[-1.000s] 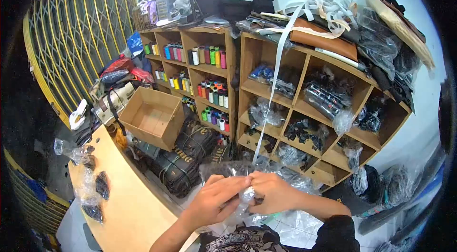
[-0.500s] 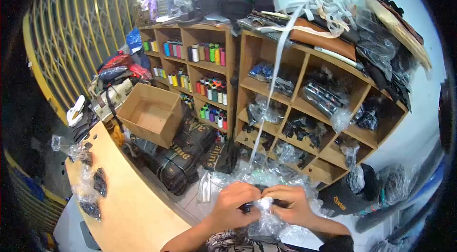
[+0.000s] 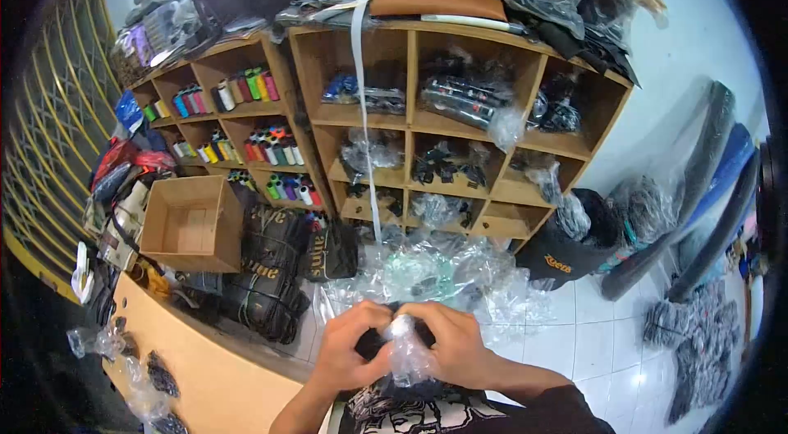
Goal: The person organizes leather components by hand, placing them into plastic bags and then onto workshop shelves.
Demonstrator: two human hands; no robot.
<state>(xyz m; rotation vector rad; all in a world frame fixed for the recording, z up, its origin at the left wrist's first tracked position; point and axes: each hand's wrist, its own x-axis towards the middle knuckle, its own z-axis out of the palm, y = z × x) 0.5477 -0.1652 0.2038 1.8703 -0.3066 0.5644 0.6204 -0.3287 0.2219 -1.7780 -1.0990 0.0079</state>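
A clear plastic bag [image 3: 412, 358] with dark contents near its top is held between both hands, low in the centre. My left hand [image 3: 351, 350] is closed on the bag's left side, its thumb pointing in toward the bunched plastic. Gripping the other side is my right hand [image 3: 453, 344], its fingers curled over the top. The two hands nearly meet at the bag's whitish gathered part. What exactly the dark contents are cannot be made out.
Crumpled clear plastic [image 3: 419, 270] lies on the floor beyond the hands. A wooden table [image 3: 205, 360] with small bags [image 3: 148, 401] is at the left. Behind stand an open cardboard box [image 3: 190, 225], thread shelves [image 3: 222, 114] and cubby shelves [image 3: 460, 126]. Wrapped rolls [image 3: 698, 180] lean at the right.
The view has turned to the right, showing the rolls and more floor. Both hands remain on the bag, now closer to the body, and more of the bag hangs below them.
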